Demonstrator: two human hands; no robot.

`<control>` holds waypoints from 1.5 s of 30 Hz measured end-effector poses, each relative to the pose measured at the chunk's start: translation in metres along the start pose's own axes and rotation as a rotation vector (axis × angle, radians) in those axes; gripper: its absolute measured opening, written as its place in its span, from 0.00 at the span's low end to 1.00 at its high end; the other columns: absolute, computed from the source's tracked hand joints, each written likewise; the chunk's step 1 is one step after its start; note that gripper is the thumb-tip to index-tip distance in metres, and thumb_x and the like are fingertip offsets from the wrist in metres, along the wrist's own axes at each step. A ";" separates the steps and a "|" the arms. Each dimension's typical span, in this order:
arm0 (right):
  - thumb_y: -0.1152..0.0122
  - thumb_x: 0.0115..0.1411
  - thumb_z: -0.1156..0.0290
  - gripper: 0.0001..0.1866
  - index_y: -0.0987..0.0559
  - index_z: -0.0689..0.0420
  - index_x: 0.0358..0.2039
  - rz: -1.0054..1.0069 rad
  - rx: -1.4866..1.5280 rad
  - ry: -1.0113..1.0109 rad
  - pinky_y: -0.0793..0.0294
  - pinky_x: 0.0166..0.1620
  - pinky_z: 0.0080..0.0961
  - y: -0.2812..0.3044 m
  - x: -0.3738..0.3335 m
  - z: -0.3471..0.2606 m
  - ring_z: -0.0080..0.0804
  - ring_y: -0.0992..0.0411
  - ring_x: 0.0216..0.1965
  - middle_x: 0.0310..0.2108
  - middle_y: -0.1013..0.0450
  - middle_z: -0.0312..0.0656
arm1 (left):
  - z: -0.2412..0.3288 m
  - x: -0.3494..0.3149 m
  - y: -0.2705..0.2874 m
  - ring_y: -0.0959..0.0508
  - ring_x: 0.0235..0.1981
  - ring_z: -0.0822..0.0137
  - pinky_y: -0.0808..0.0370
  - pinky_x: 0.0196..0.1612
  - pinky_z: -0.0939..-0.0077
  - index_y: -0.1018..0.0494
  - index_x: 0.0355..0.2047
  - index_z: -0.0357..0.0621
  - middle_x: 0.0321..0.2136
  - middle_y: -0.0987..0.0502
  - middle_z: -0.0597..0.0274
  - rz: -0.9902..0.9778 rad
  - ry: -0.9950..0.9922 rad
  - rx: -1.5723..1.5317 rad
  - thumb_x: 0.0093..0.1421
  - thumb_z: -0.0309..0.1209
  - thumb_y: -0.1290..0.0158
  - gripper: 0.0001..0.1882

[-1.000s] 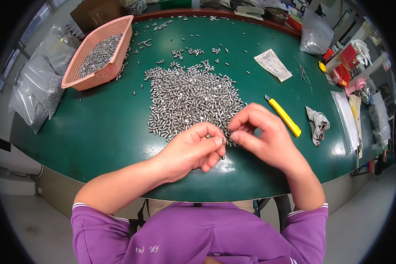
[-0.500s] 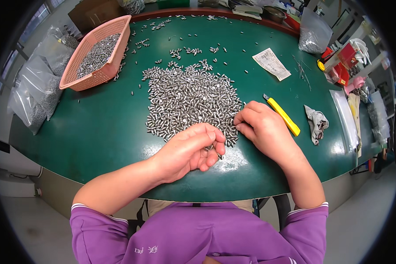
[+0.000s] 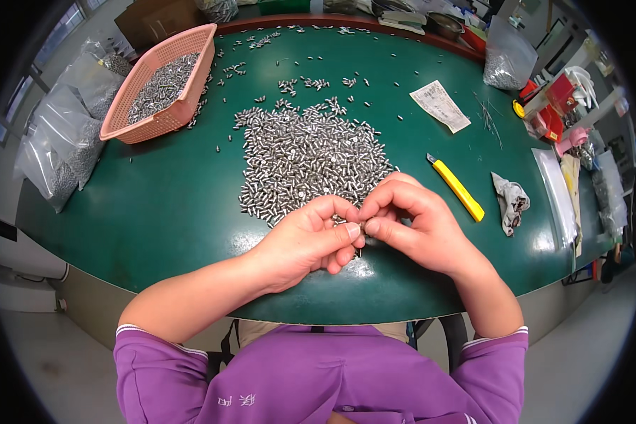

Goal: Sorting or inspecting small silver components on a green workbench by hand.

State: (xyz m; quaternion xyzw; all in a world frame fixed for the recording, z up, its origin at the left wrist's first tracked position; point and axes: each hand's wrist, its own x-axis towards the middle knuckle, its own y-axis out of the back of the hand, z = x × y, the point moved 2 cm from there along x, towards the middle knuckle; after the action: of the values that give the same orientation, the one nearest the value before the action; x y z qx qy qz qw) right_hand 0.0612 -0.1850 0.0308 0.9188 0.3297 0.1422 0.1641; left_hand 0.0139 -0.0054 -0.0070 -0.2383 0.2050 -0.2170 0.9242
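Note:
A broad heap of small silvery, bullet-shaped metal parts (image 3: 307,152) covers the middle of the green table. At its near edge my left hand (image 3: 311,237) and my right hand (image 3: 424,222) meet, fingertips nearly touching. Thumb and forefinger of each are pinched together. Between the tips is a small metal part (image 3: 362,227), mostly hidden by the fingers. The left hand's other fingers curl below it, with a bit of metal showing under them.
A pink plastic basket (image 3: 194,95) of similar parts stands at the far left, beside filled clear bags (image 3: 67,134). To the right lie a yellow utility knife (image 3: 459,191), a printed paper slip (image 3: 440,106), thin wires (image 3: 489,116) and a crumpled cloth (image 3: 510,201).
My right hand has moved left from the heap's right edge to my left hand. The left thumb and fingers have closed into a pinch. The view has shifted slightly.

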 end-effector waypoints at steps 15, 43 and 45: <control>0.37 0.49 0.77 0.06 0.22 0.58 0.30 0.108 -0.695 -0.012 0.27 0.36 0.30 0.029 0.001 0.019 0.38 0.27 0.32 0.29 0.28 0.40 | 0.003 -0.001 -0.003 0.30 0.26 0.71 0.33 0.27 0.82 0.35 0.45 0.38 0.35 0.29 0.56 -0.006 0.001 -0.090 0.69 0.33 0.64 0.13; 0.36 0.49 0.75 0.06 0.22 0.57 0.29 0.210 -0.635 0.126 0.27 0.37 0.32 0.028 0.004 0.013 0.40 0.27 0.33 0.29 0.29 0.41 | 0.000 0.000 -0.002 0.29 0.25 0.75 0.31 0.25 0.84 0.33 0.42 0.41 0.32 0.28 0.62 -0.009 0.052 -0.048 0.69 0.33 0.59 0.10; 0.36 0.49 0.75 0.06 0.22 0.56 0.30 0.151 -0.655 0.088 0.28 0.37 0.34 0.028 0.003 0.017 0.40 0.27 0.33 0.29 0.29 0.41 | 0.001 0.000 -0.003 0.30 0.24 0.74 0.33 0.24 0.84 0.33 0.43 0.41 0.32 0.28 0.61 -0.003 0.064 -0.060 0.69 0.34 0.61 0.11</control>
State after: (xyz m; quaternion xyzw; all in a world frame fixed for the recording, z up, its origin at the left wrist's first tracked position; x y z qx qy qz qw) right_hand 0.0859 -0.2069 0.0271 0.8321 0.2044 0.2917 0.4252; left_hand 0.0131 -0.0071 -0.0049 -0.2588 0.2407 -0.2196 0.9093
